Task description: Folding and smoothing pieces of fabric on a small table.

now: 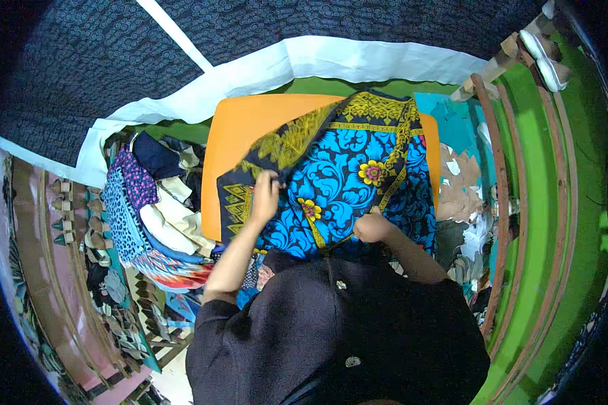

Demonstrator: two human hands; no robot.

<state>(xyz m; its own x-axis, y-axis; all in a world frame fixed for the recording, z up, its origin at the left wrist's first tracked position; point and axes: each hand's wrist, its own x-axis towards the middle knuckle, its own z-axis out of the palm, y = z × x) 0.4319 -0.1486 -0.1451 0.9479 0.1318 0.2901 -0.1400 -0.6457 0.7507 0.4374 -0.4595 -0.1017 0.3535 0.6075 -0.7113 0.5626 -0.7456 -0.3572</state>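
A large patterned cloth (344, 152) covers much of an orange tabletop (240, 125) in front of me. Its middle is black with bright blue leaf scrolls and yellow flowers, and its border is black and gold. My left hand (266, 197) is closed on the left part of the cloth, where a border flap folds over toward the far side. Nearer to me on the right, my right hand (374, 227) is curled with the thumb up, gripping the cloth close to my body. The cloth's near edge disappears below my dark shirt.
Left of the table lies a heap of mixed garments (172, 216). Wooden rails (500, 202) run along the right side, with white shoes (544, 61) at their far end. Torn scraps (463, 182) lie beside the table. A dark patterned curtain (317, 20) hangs beyond, above a white cloth strip (358, 61).
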